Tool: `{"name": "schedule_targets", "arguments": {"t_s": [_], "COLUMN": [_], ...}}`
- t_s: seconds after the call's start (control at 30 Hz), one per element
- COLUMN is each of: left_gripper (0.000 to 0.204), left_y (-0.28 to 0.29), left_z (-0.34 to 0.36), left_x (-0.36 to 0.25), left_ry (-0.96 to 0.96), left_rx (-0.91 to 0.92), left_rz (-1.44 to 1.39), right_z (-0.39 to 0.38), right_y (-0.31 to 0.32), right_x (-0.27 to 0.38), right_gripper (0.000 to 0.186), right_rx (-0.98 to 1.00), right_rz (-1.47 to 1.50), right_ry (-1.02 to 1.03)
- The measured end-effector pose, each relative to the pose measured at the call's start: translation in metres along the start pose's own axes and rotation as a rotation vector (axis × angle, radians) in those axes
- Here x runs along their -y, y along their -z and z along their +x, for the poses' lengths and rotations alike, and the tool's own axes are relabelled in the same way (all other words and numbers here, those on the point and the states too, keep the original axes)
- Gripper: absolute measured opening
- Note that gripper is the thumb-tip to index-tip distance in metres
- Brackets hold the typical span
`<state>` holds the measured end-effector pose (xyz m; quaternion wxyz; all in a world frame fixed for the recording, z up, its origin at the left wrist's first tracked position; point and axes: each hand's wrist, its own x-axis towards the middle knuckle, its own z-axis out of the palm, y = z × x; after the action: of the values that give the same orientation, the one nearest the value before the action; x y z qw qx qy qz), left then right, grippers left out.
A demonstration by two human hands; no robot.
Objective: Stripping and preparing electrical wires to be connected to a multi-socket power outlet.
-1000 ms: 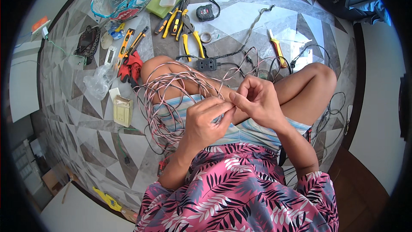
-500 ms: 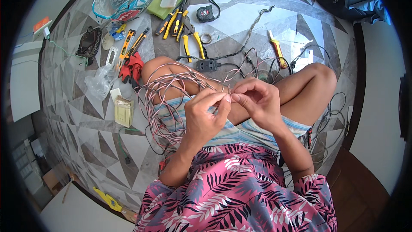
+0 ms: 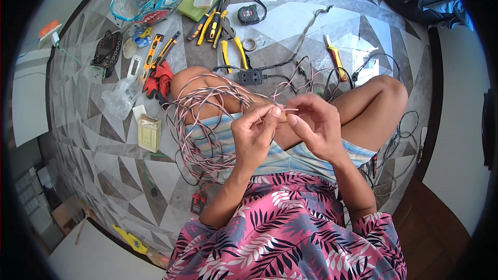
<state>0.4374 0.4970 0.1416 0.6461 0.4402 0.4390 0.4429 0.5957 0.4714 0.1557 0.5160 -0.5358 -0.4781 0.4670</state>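
My left hand pinches a pink wire between thumb and fingertips, and its thin end sticks out to the right. Just beside that end is my right hand, thumb and fingers parted, with nothing seen between them; its fingers are slightly blurred. A large loose coil of pink and black twin wire drapes over my left leg and runs up toward the hands. Beyond my shins lies a black extension socket with its cord.
Pliers with yellow handles, a tape measure, a tape roll and a yellow-red knife lie ahead on the tiled floor. To the left are red gloves, a clear plastic bag and a cream box.
My right fingers have parted from the wire and drawn slightly apart, leaving its end exposed. My left hand keeps its pinch, and its forearm has shifted slightly right.
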Motion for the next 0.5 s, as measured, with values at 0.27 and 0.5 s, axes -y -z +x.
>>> {"name": "schedule_targets", "arguments": {"t_s": [0.27,0.5], "left_gripper": [0.02,0.025], "left_y": [-0.001,0.004], "left_z": [-0.001,0.001], "left_x": [-0.004,0.005], "left_ry": [-0.102,0.106], "left_rx": [0.0,-0.081], "left_rz": [0.238,0.133], "right_z": [0.004,0.002], "right_y": [-0.005,-0.018], "right_x": [0.007,-0.004], "right_gripper": [0.022,0.013], "right_rx": [0.047,0.061], "right_rz": [-0.572,-0.74], "right_ry": [0.229,0.433]}}
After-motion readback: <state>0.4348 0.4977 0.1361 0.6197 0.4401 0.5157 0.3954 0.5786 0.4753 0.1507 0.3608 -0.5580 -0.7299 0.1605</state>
